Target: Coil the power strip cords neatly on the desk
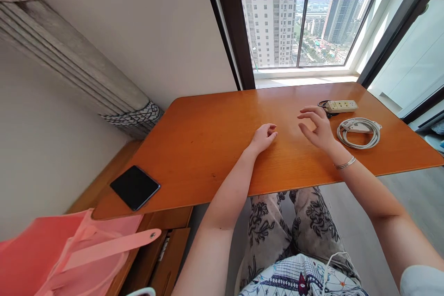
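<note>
Power strip (342,106): off-white, lying on the far right part of the table (204,143), just beyond and to the right of the right grip (318,130). Its dark cord (323,102) bunches at the strip's left end, partly hidden behind the right hand; contact between hand and cord cannot be told from this view.

Coiled cable (360,146): pale grey, wound in loops, lying flat nearer the person than the strip and just to the right of the right grip, apart from it. A white block (360,126) sits within the far side of the loops, partly covered by them.

Right grip: wide, thumb well apart from the bent fingers, which point leftward, away from strip and coil. Thin bracelet (345,163) at the wrist.

Left grip (265,138): narrow, fingers loosely curled toward the thumb near mid-table; palm hidden, so cannot tell whether it is fully closed. Strip and coil both lie well to its right, past the other hand.

Further out: dark-screened tablet (135,187) flat on the table's near left corner. Below that corner, pink bag (100,252) beside wooden drawers (171,259). Beyond the far edge, window (305,27) looking onto tall buildings; gathered grey curtain (86,64) at left.
</note>
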### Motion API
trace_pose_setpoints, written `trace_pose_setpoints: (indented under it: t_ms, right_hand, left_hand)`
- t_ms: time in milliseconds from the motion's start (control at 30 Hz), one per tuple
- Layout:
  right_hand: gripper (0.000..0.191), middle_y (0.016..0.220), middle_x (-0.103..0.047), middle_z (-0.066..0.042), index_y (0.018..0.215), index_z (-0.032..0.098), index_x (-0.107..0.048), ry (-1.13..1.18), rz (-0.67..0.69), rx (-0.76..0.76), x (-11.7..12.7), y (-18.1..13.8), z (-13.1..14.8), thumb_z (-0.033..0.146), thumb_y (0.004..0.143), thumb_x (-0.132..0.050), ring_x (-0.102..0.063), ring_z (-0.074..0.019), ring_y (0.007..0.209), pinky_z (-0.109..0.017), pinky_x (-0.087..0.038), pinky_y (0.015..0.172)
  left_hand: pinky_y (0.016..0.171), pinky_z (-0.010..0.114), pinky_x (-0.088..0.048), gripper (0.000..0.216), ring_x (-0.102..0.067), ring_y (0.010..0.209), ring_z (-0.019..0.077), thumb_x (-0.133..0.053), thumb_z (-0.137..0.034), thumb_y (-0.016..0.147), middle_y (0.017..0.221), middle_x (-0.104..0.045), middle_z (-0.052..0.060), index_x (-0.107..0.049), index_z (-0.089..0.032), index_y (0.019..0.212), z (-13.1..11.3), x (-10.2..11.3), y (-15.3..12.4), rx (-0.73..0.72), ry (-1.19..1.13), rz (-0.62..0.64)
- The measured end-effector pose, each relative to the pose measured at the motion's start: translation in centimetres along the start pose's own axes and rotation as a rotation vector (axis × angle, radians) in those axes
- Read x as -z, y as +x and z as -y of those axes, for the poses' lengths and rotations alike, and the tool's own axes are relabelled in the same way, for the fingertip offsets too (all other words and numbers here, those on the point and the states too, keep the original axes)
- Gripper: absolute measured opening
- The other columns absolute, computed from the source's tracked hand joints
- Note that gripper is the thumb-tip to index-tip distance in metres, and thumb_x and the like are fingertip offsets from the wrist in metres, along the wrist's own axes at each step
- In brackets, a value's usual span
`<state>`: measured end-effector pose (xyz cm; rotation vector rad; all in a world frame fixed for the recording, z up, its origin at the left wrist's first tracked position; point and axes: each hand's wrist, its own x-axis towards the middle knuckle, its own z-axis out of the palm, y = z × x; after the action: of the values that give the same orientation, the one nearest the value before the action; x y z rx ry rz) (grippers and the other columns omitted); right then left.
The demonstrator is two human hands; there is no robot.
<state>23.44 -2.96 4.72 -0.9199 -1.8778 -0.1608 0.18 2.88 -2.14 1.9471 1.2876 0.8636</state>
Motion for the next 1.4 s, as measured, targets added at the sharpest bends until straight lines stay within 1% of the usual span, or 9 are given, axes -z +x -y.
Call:
trace_pose_setpoints:
  t_ms: [133,200,267,367,467,567,733,900,1400]
  right_hand:
    - [0.018,0.123,-0.067,-0.010,0.109,0.024,-0.069,0.054,0.250,0.046,-5.6,1.1,1.3,0.029,0.095,-0.060,-0.059,-0.0265,0.120,-0.048,-0.046,0.107]
    - [0.022,0.128,-0.064,-0.012,0.114,0.023,-0.069,0.068,0.335,0.044,-7.3,0.7,0.8,0.029,0.095,-0.059,-0.057,-0.0272,0.123,-0.048,-0.046,0.108]
    - [0.028,0.130,-0.063,-0.013,0.120,0.022,-0.068,0.094,0.409,0.019,-8.2,-0.1,-0.3,0.026,0.094,-0.058,-0.057,-0.0275,0.124,-0.049,-0.046,0.109]
    - [0.036,0.125,-0.065,-0.013,0.125,0.020,-0.067,0.110,0.516,-0.079,-8.3,-1.4,-2.3,0.017,0.090,-0.059,-0.058,-0.0274,0.121,-0.049,-0.047,0.109]
    - [0.034,0.120,-0.067,-0.013,0.123,0.019,-0.069,0.030,0.579,-0.216,-7.8,-1.9,-3.7,0.018,0.090,-0.059,-0.059,-0.0280,0.120,-0.049,-0.047,0.109]
    - [0.034,0.127,-0.065,-0.015,0.125,0.018,-0.069,-0.095,0.659,-0.294,-7.7,-1.9,-3.7,0.025,0.093,-0.061,-0.055,-0.0293,0.126,-0.047,-0.043,0.113]
    - [0.036,0.139,-0.060,-0.015,0.131,0.020,-0.066,-0.199,0.805,-0.311,-8.1,-1.9,-2.4,0.032,0.098,-0.056,-0.054,-0.0301,0.131,-0.047,-0.041,0.114]
    - [0.037,0.140,-0.060,-0.014,0.132,0.020,-0.065,-0.194,0.821,-0.322,-8.0,-1.8,-2.1,0.033,0.099,-0.057,-0.055,-0.0295,0.132,-0.045,-0.040,0.115]
    - [0.039,0.141,-0.058,-0.016,0.134,0.018,-0.064,-0.205,0.840,-0.322,-7.9,-1.6,-1.7,0.034,0.099,-0.057,-0.054,-0.0304,0.134,-0.044,-0.039,0.117]
  left_hand:
    - [0.091,0.037,-0.059,0.027,-0.069,0.093,0.0188,-0.063,-0.016,0.088,0.122,-0.068,0.012,-0.066,-0.015,0.115,0.6,0.2,0.4,-0.012,-0.015,-0.066]
    - [0.088,0.036,-0.059,0.025,-0.069,0.092,0.0184,-0.061,-0.014,0.088,0.119,-0.068,0.012,-0.065,-0.015,0.112,1.0,0.2,0.6,-0.011,-0.024,-0.094]
    - [0.085,0.035,-0.060,0.024,-0.068,0.091,0.0176,-0.060,-0.014,0.088,0.119,-0.069,0.010,-0.065,-0.017,0.111,1.3,0.2,0.8,-0.041,-0.026,-0.120]
    - [0.086,0.036,-0.060,0.023,-0.068,0.090,0.0175,-0.059,-0.015,0.088,0.121,-0.069,0.009,-0.067,-0.018,0.110,1.4,0.1,0.8,-0.090,0.020,-0.145]
    - [0.101,0.043,-0.054,0.021,-0.067,0.107,0.0239,-0.061,-0.018,0.088,0.119,-0.072,0.009,-0.070,-0.020,0.107,1.1,0.0,0.5,-0.105,0.164,-0.141]
    - [0.113,0.049,-0.045,0.020,-0.060,0.125,0.0297,-0.063,-0.022,0.088,0.125,-0.073,0.009,-0.072,-0.022,0.106,0.6,-0.2,0.1,-0.082,0.306,-0.077]
    - [0.115,0.050,-0.041,0.023,-0.057,0.133,0.0304,-0.064,-0.026,0.089,0.139,-0.067,0.008,-0.073,-0.024,0.110,0.2,-0.1,-0.2,-0.037,0.385,0.019]
    - [0.116,0.047,-0.040,0.024,-0.057,0.133,0.0287,-0.063,-0.028,0.090,0.140,-0.067,0.008,-0.073,-0.024,0.111,0.1,0.2,-0.2,-0.037,0.392,0.039]
    - [0.117,0.048,-0.040,0.024,-0.056,0.133,0.0294,-0.063,-0.027,0.090,0.139,-0.067,0.008,-0.074,-0.024,0.111,-0.3,0.3,-0.3,-0.028,0.381,0.047]
